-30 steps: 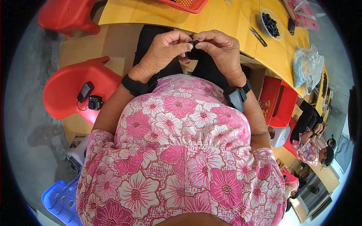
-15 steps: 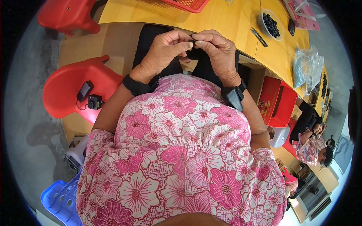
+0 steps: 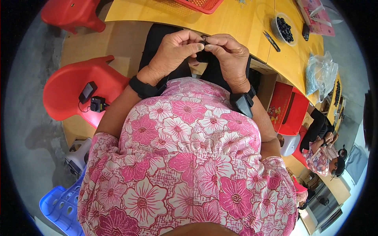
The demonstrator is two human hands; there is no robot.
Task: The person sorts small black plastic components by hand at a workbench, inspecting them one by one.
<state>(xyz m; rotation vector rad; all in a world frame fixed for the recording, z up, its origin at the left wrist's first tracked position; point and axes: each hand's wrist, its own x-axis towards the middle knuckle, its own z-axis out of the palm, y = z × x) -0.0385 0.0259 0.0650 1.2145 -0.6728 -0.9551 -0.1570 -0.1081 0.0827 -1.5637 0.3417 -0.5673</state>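
A small black piece (image 3: pixel 204 41), too small to name further, is pinched between both my hands above my lap, near the table's front edge. My left hand (image 3: pixel 171 52) grips it from the left between thumb and fingers. From the right, the thumb and index finger of my right hand (image 3: pixel 230 56) close on the same piece. Most of the piece is hidden by the fingertips. A clear round tub (image 3: pixel 284 29) of similar-looking small black pieces stands on the yellow table (image 3: pixel 236 24) to the right. Next to it lies a pair of black-handled snips (image 3: pixel 271 41).
A red basket (image 3: pixel 204 5) is at the table's far side. Clear plastic bags (image 3: pixel 321 74) lie on the right. A red chair (image 3: pixel 75 84) holding small black devices (image 3: pixel 97 104) stands to my left. Another person (image 3: pixel 321 153) sits at the far right.
Both hands keep their pinch on the small black piece, with slight finger shifts. The whole view has shifted a little.
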